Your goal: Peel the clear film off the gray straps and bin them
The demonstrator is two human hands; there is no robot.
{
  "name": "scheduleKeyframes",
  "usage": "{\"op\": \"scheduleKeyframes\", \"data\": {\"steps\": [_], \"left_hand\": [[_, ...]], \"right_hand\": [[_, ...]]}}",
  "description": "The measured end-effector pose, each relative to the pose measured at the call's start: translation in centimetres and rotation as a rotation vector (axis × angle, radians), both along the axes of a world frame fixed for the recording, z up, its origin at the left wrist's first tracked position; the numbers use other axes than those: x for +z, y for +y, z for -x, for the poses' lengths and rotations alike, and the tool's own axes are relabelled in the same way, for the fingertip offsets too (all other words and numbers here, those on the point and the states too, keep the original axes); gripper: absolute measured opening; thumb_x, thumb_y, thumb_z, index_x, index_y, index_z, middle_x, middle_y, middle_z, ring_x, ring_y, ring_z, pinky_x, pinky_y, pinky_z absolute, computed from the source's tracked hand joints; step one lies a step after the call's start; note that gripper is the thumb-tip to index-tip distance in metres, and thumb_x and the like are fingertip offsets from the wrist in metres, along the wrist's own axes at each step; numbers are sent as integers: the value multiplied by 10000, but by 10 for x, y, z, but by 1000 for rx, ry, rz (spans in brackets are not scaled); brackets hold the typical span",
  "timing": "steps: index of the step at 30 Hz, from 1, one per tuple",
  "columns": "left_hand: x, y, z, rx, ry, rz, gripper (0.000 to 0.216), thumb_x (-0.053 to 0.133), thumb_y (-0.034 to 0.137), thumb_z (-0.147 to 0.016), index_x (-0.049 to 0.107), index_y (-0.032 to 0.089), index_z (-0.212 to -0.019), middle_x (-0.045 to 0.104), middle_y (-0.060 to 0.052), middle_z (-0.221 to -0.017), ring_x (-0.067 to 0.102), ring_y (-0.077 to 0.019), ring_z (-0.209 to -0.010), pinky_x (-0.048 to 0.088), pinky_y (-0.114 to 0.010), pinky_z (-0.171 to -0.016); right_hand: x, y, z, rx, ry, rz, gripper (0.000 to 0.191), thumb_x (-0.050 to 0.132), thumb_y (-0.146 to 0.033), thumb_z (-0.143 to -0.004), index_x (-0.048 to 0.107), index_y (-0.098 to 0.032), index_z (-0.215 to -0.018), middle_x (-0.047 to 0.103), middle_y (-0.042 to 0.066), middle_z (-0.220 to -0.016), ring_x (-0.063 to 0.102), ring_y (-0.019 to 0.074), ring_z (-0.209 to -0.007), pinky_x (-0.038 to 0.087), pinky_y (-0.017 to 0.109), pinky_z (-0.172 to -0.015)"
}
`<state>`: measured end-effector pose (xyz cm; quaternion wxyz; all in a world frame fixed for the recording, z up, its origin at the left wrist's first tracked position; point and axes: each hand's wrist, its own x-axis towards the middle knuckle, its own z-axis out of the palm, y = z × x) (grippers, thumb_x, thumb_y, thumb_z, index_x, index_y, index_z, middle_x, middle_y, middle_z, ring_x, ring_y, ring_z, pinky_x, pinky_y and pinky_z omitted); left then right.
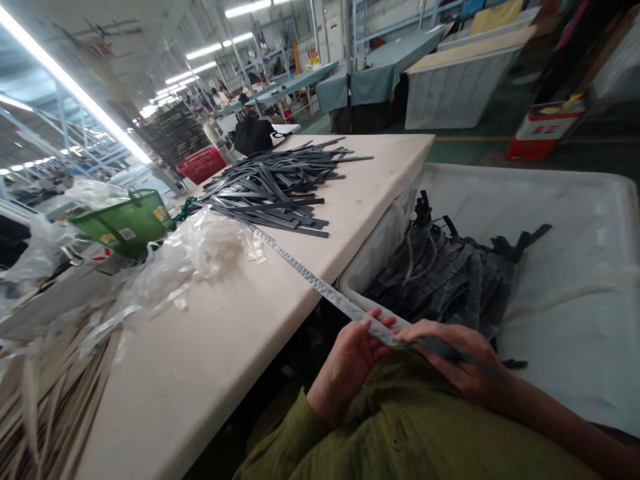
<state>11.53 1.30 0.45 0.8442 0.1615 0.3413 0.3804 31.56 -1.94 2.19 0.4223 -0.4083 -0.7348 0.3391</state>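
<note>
Silvery band (320,287) runs slantwise from mid-frame, by the crumpled clear plastic (205,247) on the pale surface (210,347), down to both hands at lower centre. Left hand (350,363): grip closed round the band, fingers curled under. Right hand (457,353): grip narrow, closed on a dark length (443,348), blurred; cannot tell whether it joins the band.

Containers. Large white bin (575,320), right of frame, beside the surface: tangle of dark strips (450,280) heaped toward its left side, some ends poking up. Green container (127,227), left of frame: clear plastic bulging at its top; contents below hidden. Red crate (203,165), upper left: contents unclear. White tub (445,97), upper right: tan sheet across its top.

Loose grey strips (270,187) pile on the far part of the surface; tan strips (50,407) lie lower left.
</note>
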Motion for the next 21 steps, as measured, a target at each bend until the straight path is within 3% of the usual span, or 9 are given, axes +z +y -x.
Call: {"op": "scheduleKeyframes", "data": {"steps": [4, 7, 10, 12, 14, 18, 21], "left_hand": [[22, 57, 23, 325, 117, -35, 299, 643, 308, -884, 607, 115, -1110, 729, -163, -1086, 719, -218, -925, 553, -301, -802], [40, 104, 45, 554, 199, -105, 197, 559, 253, -943, 611, 96, -1049, 741, -142, -961, 712, -163, -817, 562, -260, -766], [51, 126, 57, 651, 220, -168, 139, 551, 216, -949, 633, 114, -997, 742, -80, -886, 681, -92, -717, 538, -185, -728], [50, 120, 55, 613, 246, -207, 105, 636, 201, -895, 658, 122, -960, 745, -60, -836, 656, -80, -632, 521, -177, -653], [43, 102, 49, 490, 302, -256, 182, 745, 231, -808, 686, 128, -946, 747, -50, -791, 634, -84, -575, 498, -182, -588], [15, 54, 39, 183, 440, -342, 385, 832, 374, -713, 722, 143, -1001, 748, -45, -778, 609, -85, -566, 479, -185, -582], [-1, 28, 39, -35, 505, -396, 386, 790, 401, -762, 732, 140, -1041, 743, -64, -794, 607, -102, -600, 479, -205, -611]], "right_hand": [[13, -20, -23, -92, 34, 366, 397, 549, -574, -922, 756, -252, -818, 690, 51, -716, 624, 201, -609, 521, 300, -585], [10, -34, -38, -68, 103, 572, 463, 581, -662, -854, 758, -251, -738, 663, 69, -670, 582, 203, -567, 485, 299, -525], [2, -34, -37, 2, 135, 649, 417, 621, -613, -845, 768, -233, -758, 664, 62, -658, 586, 199, -589, 490, 284, -543], [-2, -24, -29, 87, 142, 645, 404, 615, -575, -867, 773, -208, -812, 686, 57, -712, 593, 188, -618, 507, 276, -575], [-4, -10, -22, 118, 153, 612, 444, 578, -575, -899, 774, -176, -895, 715, 70, -827, 598, 170, -634, 524, 276, -601], [-2, 22, -14, -35, 230, 589, 498, 575, -588, -910, 730, -175, -1142, 685, 27, -777, 486, 93, -486, 429, 203, -445], [4, 43, -12, -113, 448, 556, 463, 640, -565, -883, 731, -185, -1132, 631, -23, -693, 360, 56, -414, 445, 204, -441]]}}
